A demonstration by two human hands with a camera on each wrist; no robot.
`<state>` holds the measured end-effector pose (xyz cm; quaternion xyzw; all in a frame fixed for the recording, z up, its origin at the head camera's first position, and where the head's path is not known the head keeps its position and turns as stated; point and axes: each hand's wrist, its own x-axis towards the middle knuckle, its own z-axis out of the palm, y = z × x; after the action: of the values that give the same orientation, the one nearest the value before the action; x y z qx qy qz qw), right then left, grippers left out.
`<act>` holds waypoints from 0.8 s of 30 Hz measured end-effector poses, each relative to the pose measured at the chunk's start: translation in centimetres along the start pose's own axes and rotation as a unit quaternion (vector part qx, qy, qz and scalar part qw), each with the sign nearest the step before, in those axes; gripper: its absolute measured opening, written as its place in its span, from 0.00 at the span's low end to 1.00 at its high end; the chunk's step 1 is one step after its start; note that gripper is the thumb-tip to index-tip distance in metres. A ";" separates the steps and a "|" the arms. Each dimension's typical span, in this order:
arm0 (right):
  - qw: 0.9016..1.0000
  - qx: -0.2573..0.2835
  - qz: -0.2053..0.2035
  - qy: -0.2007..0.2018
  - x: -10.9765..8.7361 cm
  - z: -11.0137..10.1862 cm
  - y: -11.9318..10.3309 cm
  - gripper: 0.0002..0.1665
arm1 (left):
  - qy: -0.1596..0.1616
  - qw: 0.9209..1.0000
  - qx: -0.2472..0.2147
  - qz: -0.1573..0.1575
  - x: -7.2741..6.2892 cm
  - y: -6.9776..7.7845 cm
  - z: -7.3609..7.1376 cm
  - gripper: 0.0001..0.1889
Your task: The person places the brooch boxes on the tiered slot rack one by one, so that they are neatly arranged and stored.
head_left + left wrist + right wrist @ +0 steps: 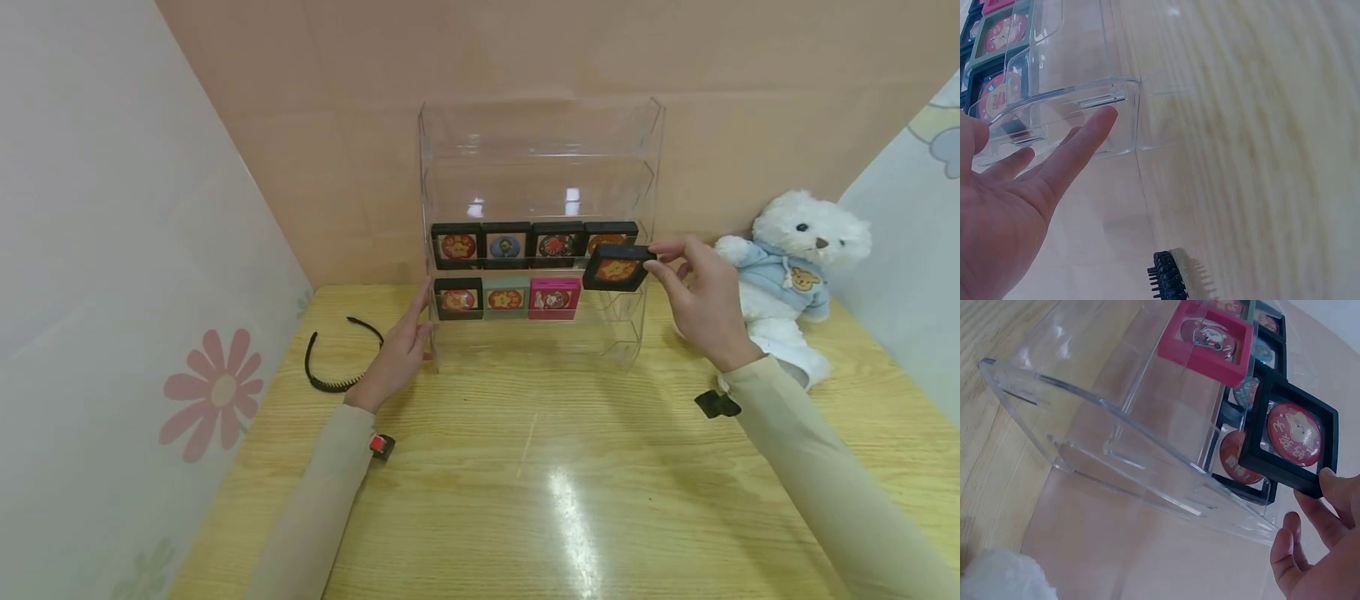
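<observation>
My right hand (707, 302) pinches a small black-framed badge (617, 269) by its right edge, between thumb and fingers. The frame (1291, 434) holds a round red badge with a cartoon figure and is tilted in front of the clear acrylic rack (536, 354). At the rack's left side, my left hand (397, 354) has its fingers extended against the clear side panel (1094, 94). Behind the held frame, several black frames (507, 246) stand in a row on one tier. One tier lower are a black frame (459, 300), a pale green frame (506, 298) and a pink frame (555, 298).
A black toothed headband (330, 385) lies on the wooden table (480, 483), left of the rack. To the right sits a white teddy bear (813, 229) in a blue hoodie. Walls stand behind and on both sides.
</observation>
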<state>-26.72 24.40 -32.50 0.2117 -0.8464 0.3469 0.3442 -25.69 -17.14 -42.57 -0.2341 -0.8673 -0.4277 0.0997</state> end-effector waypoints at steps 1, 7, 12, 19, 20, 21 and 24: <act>1.000 0.000 0.002 0.000 0.1 0.1 0.2 0.12 | 0.000 1.000 0.000 0.000 0.0 0.0 0.0 0.36; 1.000 0.001 0.014 -0.006 0.4 0.6 1.0 0.12 | -0.003 1.000 -0.001 -0.007 0.0 0.1 0.0 0.37; 1.000 -0.006 0.020 -0.021 0.3 1.1 1.7 0.12 | -0.004 1.000 0.000 -0.004 0.0 0.1 0.0 0.36; 0.998 -0.022 0.017 -0.055 -0.5 1.9 2.5 0.12 | -0.008 1.000 -0.007 -0.009 0.0 0.3 -0.1 0.36; 0.998 -0.023 0.017 -0.060 -0.7 2.0 2.6 0.12 | -0.008 1.000 -0.008 -0.011 0.0 0.4 -0.1 0.36; 0.997 -0.025 0.016 -0.064 -0.9 2.1 2.8 0.12 | -0.008 1.000 -0.010 -0.010 0.0 0.4 -0.1 0.36; 0.997 -0.027 0.011 -0.072 -1.3 2.5 3.1 0.12 | -0.009 1.000 -0.014 -0.012 0.0 0.4 -0.1 0.36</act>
<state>-28.78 24.77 -36.10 0.2176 -0.8802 0.3118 0.2840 -25.46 -17.03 -42.23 -0.2284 -0.8650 -0.4389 0.0838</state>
